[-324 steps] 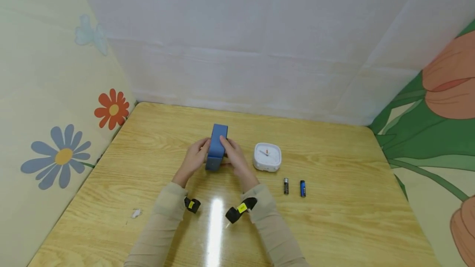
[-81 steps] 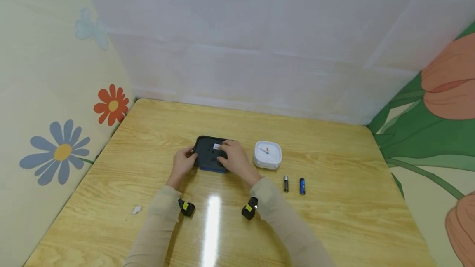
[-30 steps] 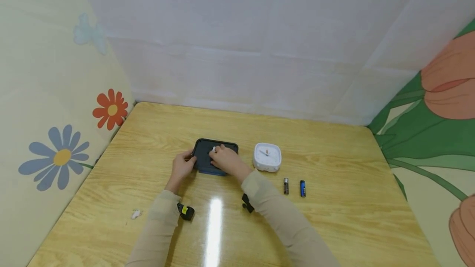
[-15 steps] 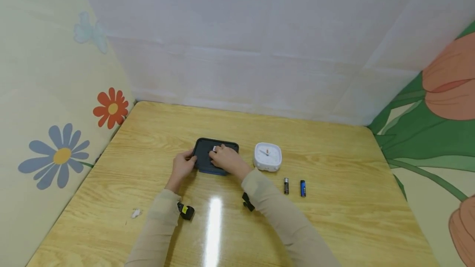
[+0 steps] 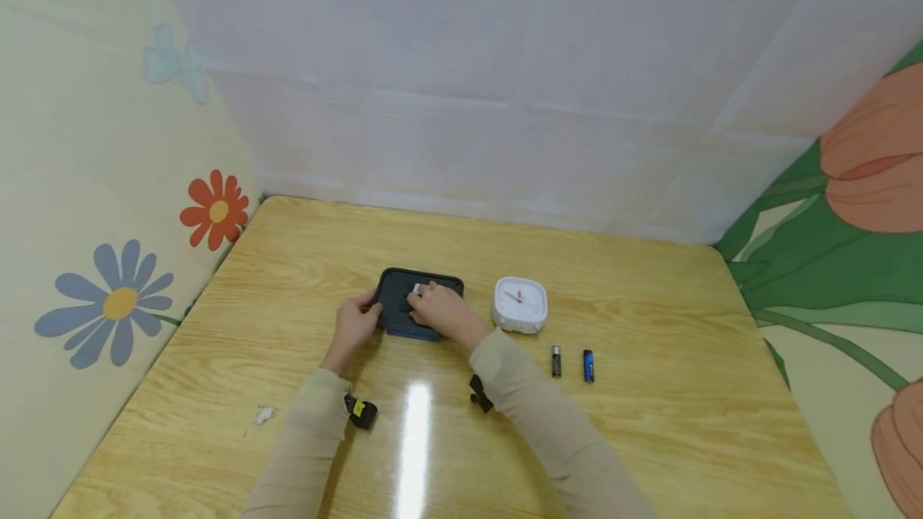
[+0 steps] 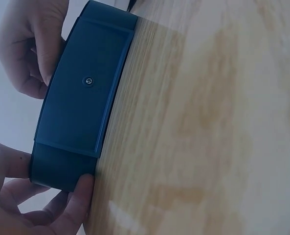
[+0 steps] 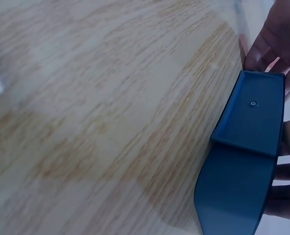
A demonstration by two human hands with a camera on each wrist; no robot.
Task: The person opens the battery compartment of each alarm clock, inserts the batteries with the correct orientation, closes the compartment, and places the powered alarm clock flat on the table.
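- dark blue case [image 5: 393, 309] is laid on the bench [image 5: 663, 303], black face up, long axis side to side.
- its left end is pinched by the left hand's [image 5: 353, 324] fingers.
- its middle is touched by the right hand [image 5: 443, 311]; its fingers' grip cannot be told.

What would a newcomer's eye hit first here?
Likely the large orange flowers at far right in the head view. Next, the blue-and-black device near the middle, gripped by the left hand, with the right hand over its black face. Right of it sits a white clock, with a black battery and blue battery lower right.
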